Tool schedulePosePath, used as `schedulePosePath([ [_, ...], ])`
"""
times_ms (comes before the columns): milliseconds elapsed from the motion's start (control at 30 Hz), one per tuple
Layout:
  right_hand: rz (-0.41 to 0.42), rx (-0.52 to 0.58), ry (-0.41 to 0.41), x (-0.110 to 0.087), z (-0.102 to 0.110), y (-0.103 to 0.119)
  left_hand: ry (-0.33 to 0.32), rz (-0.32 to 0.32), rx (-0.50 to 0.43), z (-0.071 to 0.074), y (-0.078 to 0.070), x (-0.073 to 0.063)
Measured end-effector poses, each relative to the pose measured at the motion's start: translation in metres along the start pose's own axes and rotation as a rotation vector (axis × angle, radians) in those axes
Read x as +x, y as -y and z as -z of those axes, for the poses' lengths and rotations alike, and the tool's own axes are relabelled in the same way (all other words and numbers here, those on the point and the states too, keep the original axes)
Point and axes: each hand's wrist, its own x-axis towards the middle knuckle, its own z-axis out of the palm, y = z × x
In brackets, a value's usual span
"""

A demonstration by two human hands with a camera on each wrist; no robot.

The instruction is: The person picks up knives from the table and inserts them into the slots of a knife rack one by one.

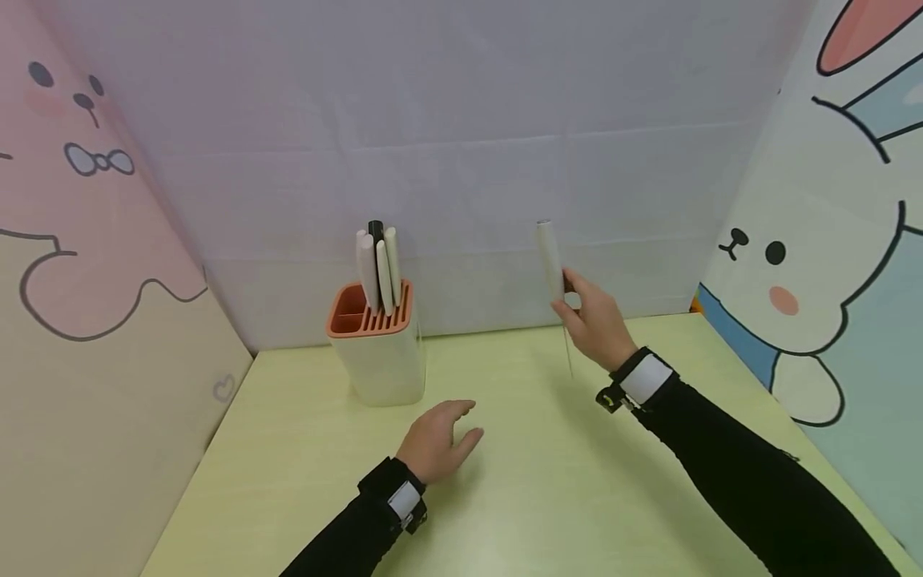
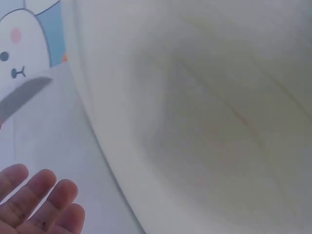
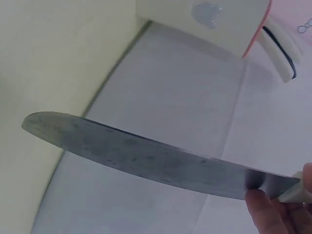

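Note:
A kitchen knife [image 1: 549, 255] with a white handle is held upright in my right hand [image 1: 600, 322], handle up and blade down. My fingers and thumb pinch it low on the handle, close to the blade. In the right wrist view the broad grey blade [image 3: 156, 161] shows full length, with fingertips [image 3: 261, 204] against its base. My left hand [image 1: 435, 443] hovers over the table with its fingers relaxed and apart, holding nothing. Further back on the left stands a white knife block [image 1: 382, 373] with an orange top, several white handles and a black one [image 1: 376, 230] sticking up from it.
The pale yellow table [image 1: 303, 449] ends at a whitish back wall [image 1: 476, 200]. Panels with cartoon animals stand on both sides: a pink one [image 1: 94, 208] at left and a white rabbit [image 1: 815, 264] at right.

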Motion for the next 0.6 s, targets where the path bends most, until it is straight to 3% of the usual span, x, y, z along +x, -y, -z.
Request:
schedulePosePath([
  [100,-0.031,0.082,-0.044,0.001,-0.002,0.011,-0.050,0.029,-0.036,0.001,-0.007,0.006],
  [200,-0.099,0.272,-0.052,0.001,-0.004,0.024,-0.104,0.027,-0.018,0.002,-0.015,0.012],
  [333,-0.219,0.591,-0.081,0.002,-0.008,0.044,-0.204,-0.052,0.080,0.007,-0.023,0.020],
  [433,-0.296,0.764,-0.134,0.005,-0.014,0.058,-0.297,-0.129,0.197,0.016,-0.026,0.026],
  [600,-0.373,0.934,-0.198,0.013,-0.024,0.082,-0.442,-0.231,0.345,0.033,-0.024,0.032],
])
